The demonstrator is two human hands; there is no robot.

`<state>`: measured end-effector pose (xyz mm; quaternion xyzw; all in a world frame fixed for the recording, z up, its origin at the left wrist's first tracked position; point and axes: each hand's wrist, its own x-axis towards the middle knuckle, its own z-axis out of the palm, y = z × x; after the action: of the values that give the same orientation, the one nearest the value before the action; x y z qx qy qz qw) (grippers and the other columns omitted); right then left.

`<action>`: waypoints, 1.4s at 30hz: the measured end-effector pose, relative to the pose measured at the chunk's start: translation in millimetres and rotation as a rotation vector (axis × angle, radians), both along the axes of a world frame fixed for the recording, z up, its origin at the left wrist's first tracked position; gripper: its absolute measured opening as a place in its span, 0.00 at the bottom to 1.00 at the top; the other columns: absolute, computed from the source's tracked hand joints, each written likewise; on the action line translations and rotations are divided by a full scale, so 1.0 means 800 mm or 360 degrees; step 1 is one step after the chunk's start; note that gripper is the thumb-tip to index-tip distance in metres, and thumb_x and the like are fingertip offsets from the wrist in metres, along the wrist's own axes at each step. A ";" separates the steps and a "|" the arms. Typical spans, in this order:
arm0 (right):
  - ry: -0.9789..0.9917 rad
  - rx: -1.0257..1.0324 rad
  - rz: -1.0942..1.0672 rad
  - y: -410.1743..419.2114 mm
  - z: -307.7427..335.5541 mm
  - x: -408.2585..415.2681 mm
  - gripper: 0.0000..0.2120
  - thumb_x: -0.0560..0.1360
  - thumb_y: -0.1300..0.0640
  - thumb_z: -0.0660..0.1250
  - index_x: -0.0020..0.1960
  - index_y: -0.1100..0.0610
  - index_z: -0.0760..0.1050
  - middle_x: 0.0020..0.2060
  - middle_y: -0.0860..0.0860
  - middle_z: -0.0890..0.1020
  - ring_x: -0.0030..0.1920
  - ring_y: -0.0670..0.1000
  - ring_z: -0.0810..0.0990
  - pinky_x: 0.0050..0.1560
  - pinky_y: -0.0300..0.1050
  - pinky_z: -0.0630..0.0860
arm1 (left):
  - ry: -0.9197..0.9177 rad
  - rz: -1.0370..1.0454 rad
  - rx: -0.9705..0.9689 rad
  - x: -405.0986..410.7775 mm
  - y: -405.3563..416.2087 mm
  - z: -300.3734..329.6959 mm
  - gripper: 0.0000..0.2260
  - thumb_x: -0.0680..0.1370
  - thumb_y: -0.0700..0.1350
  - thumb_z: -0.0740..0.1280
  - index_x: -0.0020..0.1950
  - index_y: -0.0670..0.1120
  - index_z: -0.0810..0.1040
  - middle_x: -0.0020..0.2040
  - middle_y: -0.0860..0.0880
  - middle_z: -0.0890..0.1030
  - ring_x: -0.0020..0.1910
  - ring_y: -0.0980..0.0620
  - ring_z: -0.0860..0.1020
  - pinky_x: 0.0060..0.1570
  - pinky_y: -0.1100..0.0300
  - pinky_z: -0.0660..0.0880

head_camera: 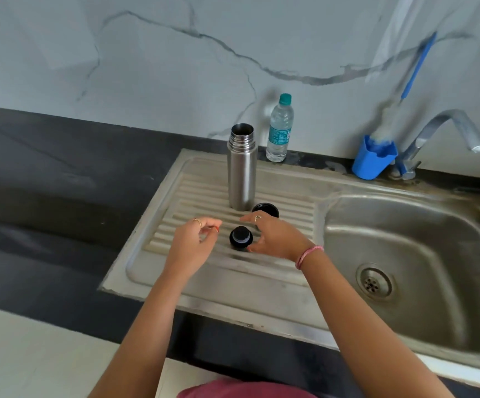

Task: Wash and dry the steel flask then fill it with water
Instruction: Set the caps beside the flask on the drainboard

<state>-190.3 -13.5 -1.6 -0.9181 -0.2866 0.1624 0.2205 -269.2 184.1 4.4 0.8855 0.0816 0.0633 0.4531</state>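
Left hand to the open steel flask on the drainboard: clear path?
Probably yes. The left hand hovers empty over the ribbed drainboard, and the upright steel flask stands just beyond it with nothing between them. The small black stopper lies off to the side.

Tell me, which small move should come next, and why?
Probably the right hand should close its fingers on the black stopper: they curve around it, not gripping. The steel flask stands open on the draining board, ready for washing.

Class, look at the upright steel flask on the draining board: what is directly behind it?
Behind the steel flask a clear plastic water bottle with a teal cap stands against the marble wall. The flask covers the counter strip straight behind it, so that part cannot be seen.
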 end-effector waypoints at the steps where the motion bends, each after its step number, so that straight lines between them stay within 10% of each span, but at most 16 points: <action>1: 0.0009 -0.0041 0.0007 0.004 -0.002 0.002 0.33 0.73 0.54 0.72 0.74 0.50 0.64 0.72 0.46 0.67 0.52 0.50 0.78 0.55 0.46 0.74 | 0.0001 0.0008 -0.0014 0.000 0.003 -0.002 0.09 0.80 0.40 0.65 0.56 0.48 0.83 0.51 0.57 0.83 0.49 0.65 0.78 0.48 0.77 0.70; 21: 0.0099 -0.0169 0.0067 0.019 -0.039 0.023 0.36 0.71 0.55 0.74 0.75 0.52 0.64 0.71 0.49 0.70 0.69 0.54 0.71 0.65 0.53 0.72 | 0.0165 0.0042 -0.0172 -0.004 -0.010 -0.038 0.09 0.79 0.40 0.66 0.56 0.51 0.81 0.48 0.61 0.81 0.48 0.66 0.78 0.50 0.77 0.70; 32: 0.0142 0.0163 -0.0037 0.013 -0.042 0.023 0.26 0.68 0.52 0.76 0.64 0.51 0.75 0.55 0.45 0.81 0.50 0.47 0.79 0.51 0.43 0.77 | 0.0220 0.0053 -0.0243 0.007 -0.021 -0.037 0.09 0.80 0.40 0.66 0.57 0.51 0.80 0.53 0.57 0.81 0.48 0.66 0.77 0.50 0.74 0.72; 42: 0.0149 0.0362 -0.0125 0.009 -0.038 0.019 0.26 0.68 0.52 0.77 0.64 0.52 0.75 0.53 0.45 0.80 0.46 0.41 0.78 0.46 0.34 0.73 | 0.0544 -0.0036 -0.0463 0.018 -0.036 -0.052 0.37 0.75 0.49 0.74 0.79 0.46 0.59 0.71 0.54 0.71 0.62 0.55 0.74 0.55 0.64 0.69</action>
<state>-175.1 -6.6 -32.0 -0.8891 -0.2564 0.1628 0.3424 -254.6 155.0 -36.9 0.8095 0.1555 -0.1053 0.5563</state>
